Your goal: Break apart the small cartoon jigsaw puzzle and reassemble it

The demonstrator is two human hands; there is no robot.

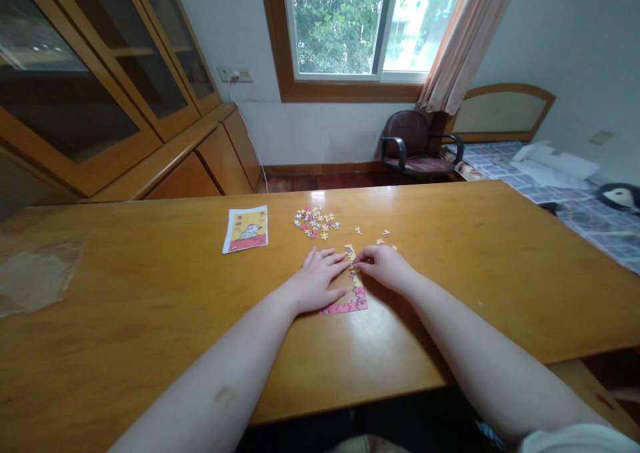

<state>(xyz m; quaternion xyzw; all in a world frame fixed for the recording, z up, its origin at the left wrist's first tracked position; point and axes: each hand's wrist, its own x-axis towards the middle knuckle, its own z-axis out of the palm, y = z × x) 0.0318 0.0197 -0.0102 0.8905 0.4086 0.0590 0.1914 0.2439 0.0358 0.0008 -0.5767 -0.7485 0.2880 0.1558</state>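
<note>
A partly joined jigsaw puzzle (pixel 358 299) lies on the wooden table, with pink pieces along its near edge and yellow ones up its right side. My left hand (pixel 321 280) rests over its left part, fingers spread and palm down, hiding some of it. At the puzzle's right edge is my right hand (pixel 384 266), thumb and fingertips pinched together against the yellow strip. Whatever sits between those fingertips is too small to make out. Beyond my hands lies a pile of loose puzzle pieces (pixel 315 221). A few stray yellow pieces (pixel 380 242) are just past my right hand.
A picture card (pixel 246 230) with a cartoon animal lies on the table (pixel 165 286) left of the pile. A clear plastic bag (pixel 37 276) is at the far left. Beyond the table stand an office chair (pixel 417 143), a bed (pixel 565 206) and a wooden cabinet (pixel 175 173).
</note>
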